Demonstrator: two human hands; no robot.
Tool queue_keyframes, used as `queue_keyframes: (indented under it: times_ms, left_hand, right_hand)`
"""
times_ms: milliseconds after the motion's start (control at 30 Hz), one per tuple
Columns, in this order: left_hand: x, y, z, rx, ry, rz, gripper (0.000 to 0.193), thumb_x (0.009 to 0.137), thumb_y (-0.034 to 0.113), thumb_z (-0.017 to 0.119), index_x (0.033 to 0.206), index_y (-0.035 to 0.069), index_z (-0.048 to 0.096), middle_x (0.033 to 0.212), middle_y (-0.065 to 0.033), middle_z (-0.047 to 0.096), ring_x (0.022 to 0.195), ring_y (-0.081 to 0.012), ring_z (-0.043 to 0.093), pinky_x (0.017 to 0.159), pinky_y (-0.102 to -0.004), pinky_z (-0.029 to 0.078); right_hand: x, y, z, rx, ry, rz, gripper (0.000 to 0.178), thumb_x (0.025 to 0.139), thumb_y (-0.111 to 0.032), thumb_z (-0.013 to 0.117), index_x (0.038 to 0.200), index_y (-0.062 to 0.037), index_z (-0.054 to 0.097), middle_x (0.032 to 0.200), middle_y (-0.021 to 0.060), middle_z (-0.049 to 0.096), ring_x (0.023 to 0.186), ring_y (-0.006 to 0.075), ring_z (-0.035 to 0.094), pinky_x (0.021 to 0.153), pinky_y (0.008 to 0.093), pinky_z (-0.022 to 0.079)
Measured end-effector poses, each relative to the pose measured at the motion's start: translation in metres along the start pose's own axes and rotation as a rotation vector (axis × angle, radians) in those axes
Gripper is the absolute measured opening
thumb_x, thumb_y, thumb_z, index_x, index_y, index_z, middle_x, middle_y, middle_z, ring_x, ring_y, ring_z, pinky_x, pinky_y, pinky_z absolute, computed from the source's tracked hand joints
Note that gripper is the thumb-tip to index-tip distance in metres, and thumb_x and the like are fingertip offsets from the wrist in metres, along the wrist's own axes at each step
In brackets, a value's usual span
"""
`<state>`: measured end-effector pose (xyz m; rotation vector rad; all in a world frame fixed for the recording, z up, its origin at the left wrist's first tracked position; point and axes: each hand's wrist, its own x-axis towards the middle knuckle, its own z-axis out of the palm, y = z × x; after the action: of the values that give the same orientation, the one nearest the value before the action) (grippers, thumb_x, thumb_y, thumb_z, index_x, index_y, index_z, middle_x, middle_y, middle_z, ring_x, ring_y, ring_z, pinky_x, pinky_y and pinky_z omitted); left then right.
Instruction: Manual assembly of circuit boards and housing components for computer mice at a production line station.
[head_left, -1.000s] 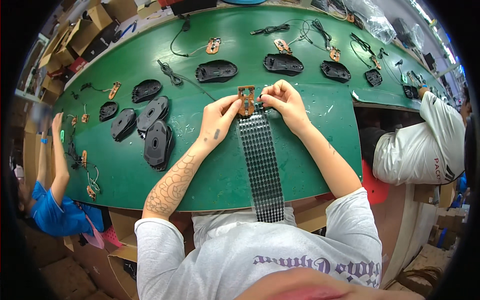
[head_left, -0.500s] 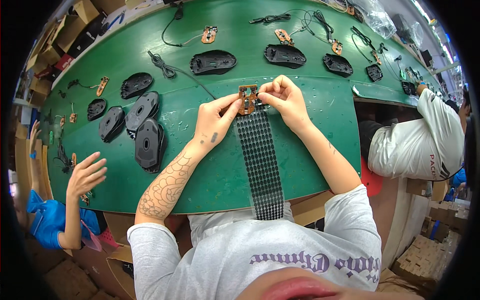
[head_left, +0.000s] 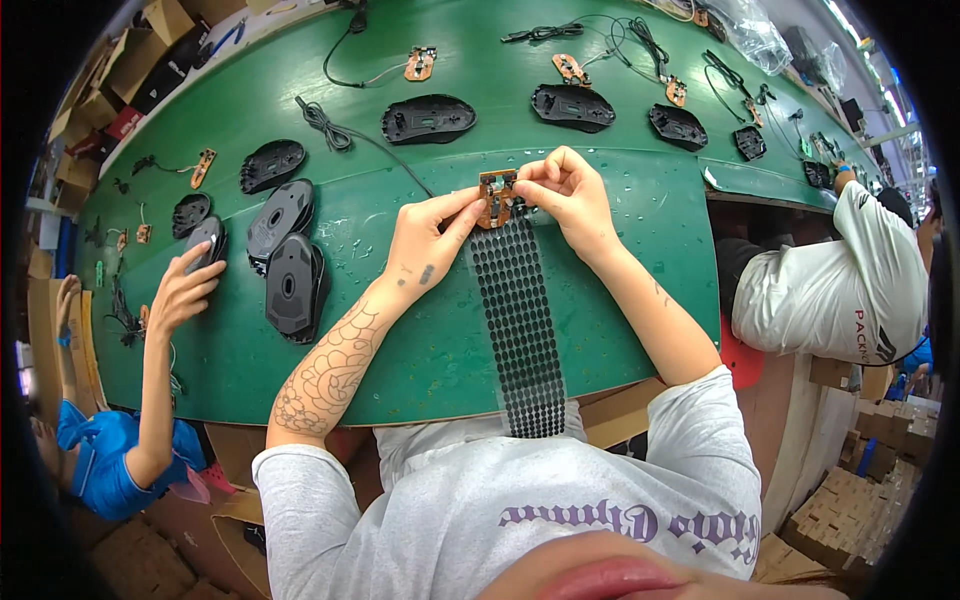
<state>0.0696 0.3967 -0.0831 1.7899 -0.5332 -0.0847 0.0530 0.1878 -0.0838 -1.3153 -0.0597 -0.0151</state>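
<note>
Work on the circuit board (head_left: 497,202) looks partway along: it is out in the open, held up over the far end of a sheet of black ovals (head_left: 520,330), and not yet seated in any shell. The left hand (head_left: 432,240) pinches the board's left edge between thumb and fingers. The right hand (head_left: 568,200) has its thumb and forefinger brought narrowly together at the board's other edge; whether they grip the board or some small piece I cannot tell. A black cable (head_left: 385,156) runs toward the board, but its end is hidden behind the left hand. Plenty seems left, since more boards, such as this orange one (head_left: 421,65), lie loose beyond. Among the containers, the open mouse bottom (head_left: 429,119) straight ahead and its neighbour (head_left: 572,108) hold no orange board, just their own moulded ribs. Nearer on the left, two black mouse shells (head_left: 293,288) lie overlapping, closed side up, so their insides do not show; a co-worker in blue (head_left: 150,455) touches another beside them. Cardboard boxes (head_left: 140,50) stand at upper left, contents too unclear to name.
</note>
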Motion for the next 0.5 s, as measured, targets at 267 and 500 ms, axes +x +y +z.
queue_keyframes:
  times_ms: [267,500]
  left_hand:
    - [0.000,0.011,-0.001,0.064,-0.082,0.044,0.025,0.088,0.002,0.059,0.111,-0.002,0.067,0.084,-0.0076,0.072,0.066,-0.0166,0.062,0.064,-0.0261,0.049]
    - [-0.007,0.032,-0.001,0.559,0.175,0.553,0.024,0.081,0.002,0.065,0.104,0.004,0.070,0.096,-0.0049,0.067,0.080,-0.0201,0.060,0.071,-0.0292,0.048]
  right_hand:
    - [-0.001,0.005,-0.003,-0.036,-0.029,-0.048,0.024,0.083,0.003,0.068,0.094,-0.0073,0.049,0.099,0.0087,0.065,0.082,0.0131,0.062,0.073,0.0254,0.052]
    - [0.001,0.012,-0.007,0.030,0.008,-0.090,0.021,0.085,0.003,0.063,0.097,-0.0064,0.048,0.095,0.0054,0.060,0.082,0.0112,0.058,0.077,0.0243,0.050]
